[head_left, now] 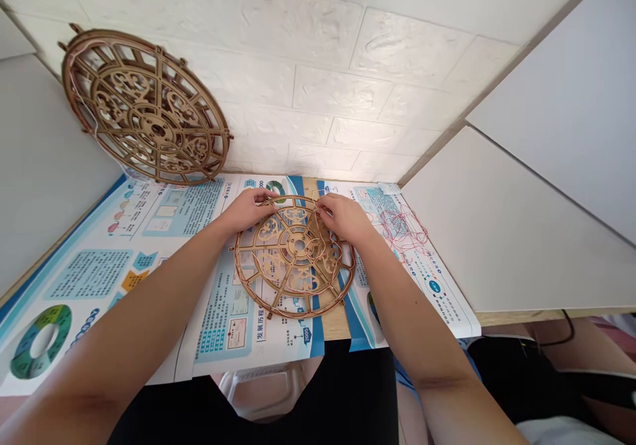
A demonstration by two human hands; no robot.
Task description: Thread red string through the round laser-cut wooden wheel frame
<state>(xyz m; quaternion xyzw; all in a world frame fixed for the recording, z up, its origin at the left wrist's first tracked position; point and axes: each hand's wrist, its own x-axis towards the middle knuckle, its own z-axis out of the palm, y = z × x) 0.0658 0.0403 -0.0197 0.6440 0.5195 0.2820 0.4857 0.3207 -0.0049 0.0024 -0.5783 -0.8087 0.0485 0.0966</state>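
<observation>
A round wooden openwork wheel (299, 245) lies on the printed sheets, with thin pale and reddish wire running round its rings. At its upper left edge, my left hand (250, 209) grips the rim between curled fingers and thumb. My right hand (344, 216) is pinched at the upper right rim, on a thin wire (322, 238) that loops down over the wheel towards its hub. The fingertips of the right hand are partly hidden.
Larger wooden wheels (158, 129) lean on the white brick-patterned wall (328, 87) at the back left. A tangle of red wire (405, 232) lies right of my right hand. White panels flank both sides. Another person's legs (571, 352) show at lower right.
</observation>
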